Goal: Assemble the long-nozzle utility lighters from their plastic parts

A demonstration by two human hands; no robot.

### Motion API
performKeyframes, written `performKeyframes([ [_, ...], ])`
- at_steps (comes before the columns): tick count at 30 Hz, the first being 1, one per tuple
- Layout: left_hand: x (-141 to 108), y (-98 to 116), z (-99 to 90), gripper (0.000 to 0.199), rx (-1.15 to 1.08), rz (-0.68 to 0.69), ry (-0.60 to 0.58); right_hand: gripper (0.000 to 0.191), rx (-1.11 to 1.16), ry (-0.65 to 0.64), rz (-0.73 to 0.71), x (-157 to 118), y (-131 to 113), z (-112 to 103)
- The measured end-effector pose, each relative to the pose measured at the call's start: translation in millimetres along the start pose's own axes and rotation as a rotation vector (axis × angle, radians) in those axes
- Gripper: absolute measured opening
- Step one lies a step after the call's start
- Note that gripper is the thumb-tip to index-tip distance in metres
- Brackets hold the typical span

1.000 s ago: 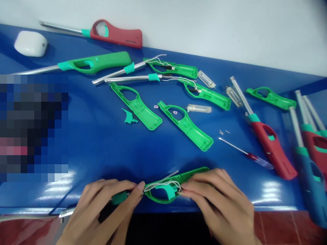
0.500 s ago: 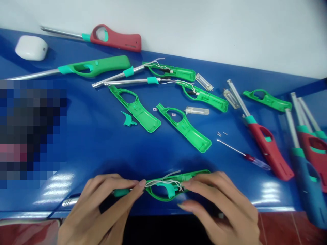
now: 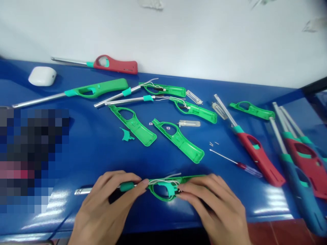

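Note:
In front of me lies an opened gas lighter, its green half-shell (image 3: 156,195) facing up. My left hand (image 3: 104,200) pinches it at the neck, where the white wires (image 3: 160,182) leave the tube. The lighter's metal tube (image 3: 83,191) sticks out to the left, with a dark green collar (image 3: 127,186) under my fingers. My right hand (image 3: 217,204) has thumb and forefinger closed on a small black igniter part (image 3: 177,192) beside the teal trigger (image 3: 170,189). Its palm and fingers hide the handle end of the half-shell.
Beyond my hands lie empty green half-shells (image 3: 139,131), a loose teal trigger (image 3: 126,134), clear fuel tanks (image 3: 189,123), small screws (image 3: 211,144) and a screwdriver (image 3: 245,167). Whole lighters, such as a red one (image 3: 263,163) and a blue one (image 3: 308,197), lie right. A white case (image 3: 42,76) sits far left.
My right thumb has come up and closed with the forefinger on the black part by the trigger. My left hand keeps its pinch at the neck. The view has tilted upward.

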State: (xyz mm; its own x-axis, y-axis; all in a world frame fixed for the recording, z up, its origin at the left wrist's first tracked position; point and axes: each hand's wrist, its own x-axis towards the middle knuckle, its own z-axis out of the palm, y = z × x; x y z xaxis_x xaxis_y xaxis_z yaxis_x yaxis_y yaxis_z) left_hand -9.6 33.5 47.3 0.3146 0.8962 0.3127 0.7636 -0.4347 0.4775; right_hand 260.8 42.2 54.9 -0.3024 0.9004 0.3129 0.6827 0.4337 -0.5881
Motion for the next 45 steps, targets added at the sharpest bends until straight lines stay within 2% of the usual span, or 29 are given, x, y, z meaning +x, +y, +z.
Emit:
performKeyframes([
  [4,4.7,-3.3,-3.4,0.045,0.072,0.104,-0.093,0.008,0.017,0.001,0.038,0.6,2.6,0.8],
  [7,4.4,-0.4,-5.7,0.052,0.073,0.08,-0.118,0.009,0.027,-0.005,0.042,-0.2,3.8,1.0],
  [10,6.0,5.8,-5.1,0.05,-0.019,0.022,-0.09,0.012,0.027,-0.004,0.037,-1.3,4.9,0.8],
  [15,13.0,10.4,-2.4,0.038,-0.114,0.006,0.0,0.011,0.027,-0.007,0.034,-0.8,5.9,1.1],
  [20,17.1,9.4,-2.8,0.033,-0.14,0.0,0.008,0.011,0.022,-0.001,0.03,-0.2,5.0,1.7],
  [25,14.5,8.1,-1.1,0.036,-0.143,-0.013,0.003,0.012,0.03,-0.002,0.032,1.0,5.1,1.3],
  [32,3.5,-2.0,-1.0,0.06,-0.021,0.066,-0.158,0.012,0.04,0.004,0.05,2.4,4.5,1.2],
  [37,1.8,-6.7,-4.3,0.056,0.005,0.073,-0.263,0.012,0.043,0.006,0.055,1.4,4.2,1.0],
  [45,4.6,-1.1,0.6,0.03,-0.034,0.078,-0.131,0.011,0.039,0.002,0.066,2.0,2.4,1.2],
])
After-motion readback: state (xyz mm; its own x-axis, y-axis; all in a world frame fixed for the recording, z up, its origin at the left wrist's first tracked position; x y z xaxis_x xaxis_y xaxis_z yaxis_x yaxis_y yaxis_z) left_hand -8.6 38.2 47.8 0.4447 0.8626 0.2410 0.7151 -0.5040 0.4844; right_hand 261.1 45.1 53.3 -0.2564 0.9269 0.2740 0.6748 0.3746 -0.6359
